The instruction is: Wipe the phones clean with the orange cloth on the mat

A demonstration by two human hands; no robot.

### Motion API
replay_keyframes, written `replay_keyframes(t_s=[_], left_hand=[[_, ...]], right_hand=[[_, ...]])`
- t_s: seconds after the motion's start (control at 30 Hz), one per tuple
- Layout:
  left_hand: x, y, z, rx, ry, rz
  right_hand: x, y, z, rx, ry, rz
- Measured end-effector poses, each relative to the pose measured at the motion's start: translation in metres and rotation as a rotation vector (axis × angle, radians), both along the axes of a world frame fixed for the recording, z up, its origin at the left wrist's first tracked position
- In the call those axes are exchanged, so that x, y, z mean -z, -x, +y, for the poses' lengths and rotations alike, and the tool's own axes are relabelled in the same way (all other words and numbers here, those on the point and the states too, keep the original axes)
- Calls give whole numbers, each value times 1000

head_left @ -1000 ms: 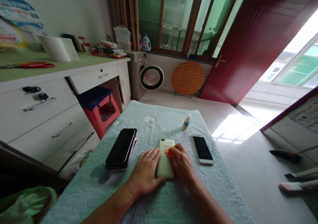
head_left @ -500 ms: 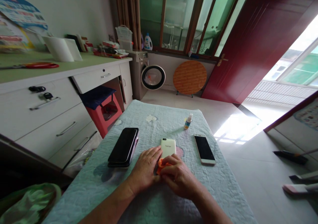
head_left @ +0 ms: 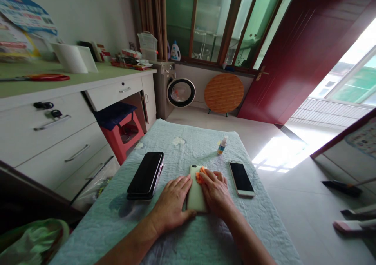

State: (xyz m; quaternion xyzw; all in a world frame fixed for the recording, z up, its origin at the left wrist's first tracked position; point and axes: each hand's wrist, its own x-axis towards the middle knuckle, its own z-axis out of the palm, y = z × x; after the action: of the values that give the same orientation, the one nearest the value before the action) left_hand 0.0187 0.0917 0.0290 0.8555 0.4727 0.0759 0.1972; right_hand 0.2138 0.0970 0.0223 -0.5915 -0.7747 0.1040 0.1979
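Orange Cloth Pressed to Pale Phone

Bracing the left edge of a pale phone point(head_left: 196, 197), lying back-up at lower center of the frame on the quilt-covered counter point(head_left: 188, 239), with an open, flattened left hand point(head_left: 170, 202). Pressing an orange cloth point(head_left: 200, 176), bunched under the fingers of the right hand point(head_left: 216, 190), near the phone's upper end, with hands apart. Seemingly mid-wipe; likely calling for light, even pressure and a steady brace against sliding. Flanked by a black phone point(head_left: 146, 173) atop a stack, left of center, and a white-edged phone point(head_left: 242, 178), right. Farther off, near a spray bottle point(head_left: 222, 146); beyond, facing an open-doored washing machine point(head_left: 162, 86), upper center.
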Motion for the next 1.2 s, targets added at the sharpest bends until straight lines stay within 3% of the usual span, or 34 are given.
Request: replay_keyframes(t_s=[0.23, 0.57, 0.9, 1.2], left_hand=[[-1, -5, -2, -24, -11, -6], [8, -4, -3, -20, -84, -66], [-4, -5, -5, 7, -49, -32], [1, -8, -6, 33, -77, -90]], right_hand=[[6, 0, 5, 25, 11, -12], [3, 3, 1, -199, -16, 98], [5, 1, 5, -10, -22, 18], [-6, 12, 0, -164, 101, 57]])
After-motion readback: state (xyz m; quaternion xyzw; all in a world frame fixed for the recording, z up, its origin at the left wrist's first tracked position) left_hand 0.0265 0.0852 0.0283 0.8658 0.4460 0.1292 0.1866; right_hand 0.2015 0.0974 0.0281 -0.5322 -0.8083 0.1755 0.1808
